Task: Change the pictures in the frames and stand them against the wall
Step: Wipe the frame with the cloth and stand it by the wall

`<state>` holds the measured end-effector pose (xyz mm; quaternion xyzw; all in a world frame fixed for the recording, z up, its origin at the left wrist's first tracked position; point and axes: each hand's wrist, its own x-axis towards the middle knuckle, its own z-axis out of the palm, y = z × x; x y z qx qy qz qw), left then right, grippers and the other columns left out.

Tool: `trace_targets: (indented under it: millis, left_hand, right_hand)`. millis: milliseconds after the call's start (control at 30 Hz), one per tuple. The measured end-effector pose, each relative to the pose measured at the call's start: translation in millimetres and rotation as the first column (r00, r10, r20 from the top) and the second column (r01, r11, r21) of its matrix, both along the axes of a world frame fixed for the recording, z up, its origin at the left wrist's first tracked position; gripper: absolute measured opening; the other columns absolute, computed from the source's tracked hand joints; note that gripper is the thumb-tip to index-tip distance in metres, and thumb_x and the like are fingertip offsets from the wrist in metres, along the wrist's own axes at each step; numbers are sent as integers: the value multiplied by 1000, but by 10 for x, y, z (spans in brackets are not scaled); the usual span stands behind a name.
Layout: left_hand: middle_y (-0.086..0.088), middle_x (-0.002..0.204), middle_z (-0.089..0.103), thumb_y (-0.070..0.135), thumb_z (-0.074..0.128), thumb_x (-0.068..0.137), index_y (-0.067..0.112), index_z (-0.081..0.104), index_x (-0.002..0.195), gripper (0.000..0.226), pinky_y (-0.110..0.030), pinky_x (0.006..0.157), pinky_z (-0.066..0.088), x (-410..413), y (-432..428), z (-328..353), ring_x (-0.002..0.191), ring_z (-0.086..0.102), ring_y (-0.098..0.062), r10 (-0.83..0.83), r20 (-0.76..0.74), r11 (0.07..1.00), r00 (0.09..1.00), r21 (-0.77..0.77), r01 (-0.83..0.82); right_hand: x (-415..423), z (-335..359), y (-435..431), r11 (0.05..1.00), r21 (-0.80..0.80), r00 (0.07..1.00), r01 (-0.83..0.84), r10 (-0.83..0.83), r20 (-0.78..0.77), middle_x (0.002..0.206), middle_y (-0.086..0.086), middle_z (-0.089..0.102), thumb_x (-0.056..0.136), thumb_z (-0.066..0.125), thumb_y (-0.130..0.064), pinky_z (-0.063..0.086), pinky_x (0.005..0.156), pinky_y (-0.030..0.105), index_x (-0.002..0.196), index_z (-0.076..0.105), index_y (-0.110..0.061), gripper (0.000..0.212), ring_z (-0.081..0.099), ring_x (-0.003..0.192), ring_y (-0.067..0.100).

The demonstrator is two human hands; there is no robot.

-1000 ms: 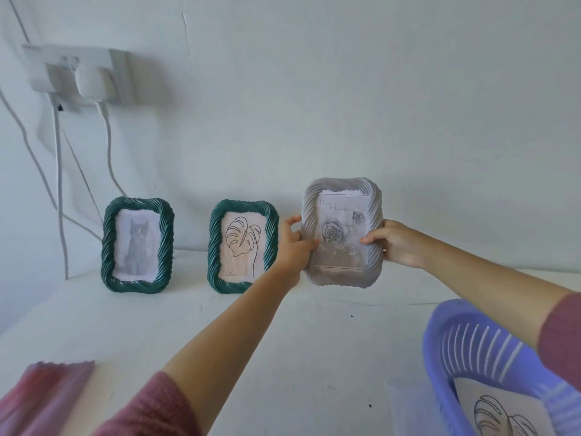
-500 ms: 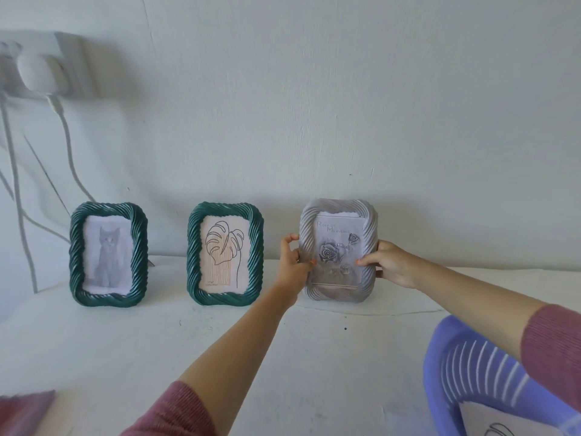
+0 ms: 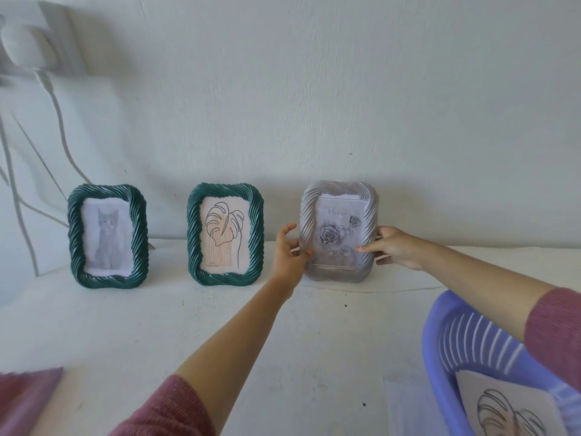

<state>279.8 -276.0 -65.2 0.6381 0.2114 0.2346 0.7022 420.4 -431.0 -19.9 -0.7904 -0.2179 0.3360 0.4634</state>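
Three frames are standing in a row along the white wall [image 3: 314, 89] on a white table [image 3: 157, 325]. Grey frame [image 3: 339, 231], holding a rose print, is sitting upright just right of centre. Left hand [image 3: 287, 253] is gripping its left edge, thumb on the front; right hand [image 3: 393, 248] is pinching its right edge, fingertip on the glass. At 9 o'clock from it, leaf frame [image 3: 225, 236], green, is standing apart; farther toward 9, cat frame [image 3: 107, 236], also green. At 5 o'clock, a purple basket [image 3: 471, 347] is holding a sheet with a leaf drawing [image 3: 506, 410]. At 10 o'clock, a blurred wall plug [image 3: 23, 45] with cables is hanging.
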Motion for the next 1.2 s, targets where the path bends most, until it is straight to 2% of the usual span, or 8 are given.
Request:
trace_targets:
  millis: [200,300,367,467,733,967,1067,1200]
  left_hand:
    - [-11,103,56,-10,50,87,17,36,133,55,-23,69,51,-49,-22,-51,83,56,-14,-1,-60,998,998,70,5]
    - [-7,100,56,-11,50,87,17,36,132,55,-26,72,52,-50,-30,-61,89,56,-19,4,-66,996,998,94,2]
    - [-2,95,56,-10,50,87,18,36,132,55,-29,76,52,-48,-30,-61,95,57,-23,0,-71,995,997,101,7]
    - [2,92,55,-10,49,88,20,36,131,54,-32,79,53,-51,-35,-64,98,58,-25,-10,-77,995,997,100,18]
    - [-4,97,54,-11,48,88,21,35,132,55,-30,77,53,-71,-66,-64,98,57,-25,-13,-87,995,996,102,22]
    - [-12,106,53,-10,48,88,22,34,133,56,-39,84,53,-95,-98,-64,100,57,-26,-9,-104,993,995,116,21]
    - [-11,104,53,-10,48,88,21,34,133,56,-41,85,53,-106,-107,-65,98,58,-26,-11,-106,992,994,121,24]
    - [-5,98,52,-10,48,89,20,34,133,56,-31,76,53,-120,-106,-50,86,58,-17,-27,-109,991,994,127,41]
  right_hand:
    - [-49,-10,-66,990,-139,996,-9,21,86,77,-1,60,82,65,-2,46,67,26,83,52,-19,22,58,67,15]
    - [-58,-35,-65,986,-168,993,-7,26,113,76,1,60,84,63,-3,47,68,25,90,52,-16,18,58,66,15]
    - [-59,-47,-65,986,-168,992,-8,28,121,76,2,60,84,63,-3,47,68,24,100,52,-13,22,58,66,15]
    - [-71,-41,-64,985,-174,992,-6,28,125,77,2,60,85,62,-3,47,68,24,106,51,-12,26,58,66,14]
    - [-91,-24,-78,981,-194,991,2,24,131,76,4,59,85,62,-3,48,68,24,108,49,-11,27,57,66,15]
    - [-104,-19,-97,979,-203,991,1,26,130,77,5,60,85,62,-2,48,68,24,108,49,-10,27,57,67,15]
    - [-117,-13,-101,978,-206,990,2,27,135,77,4,59,86,61,-2,48,67,24,107,48,-11,26,57,66,15]
    - [-127,-22,-115,976,-216,987,3,31,155,76,5,59,86,60,-3,48,66,23,108,48,-11,27,57,66,14]
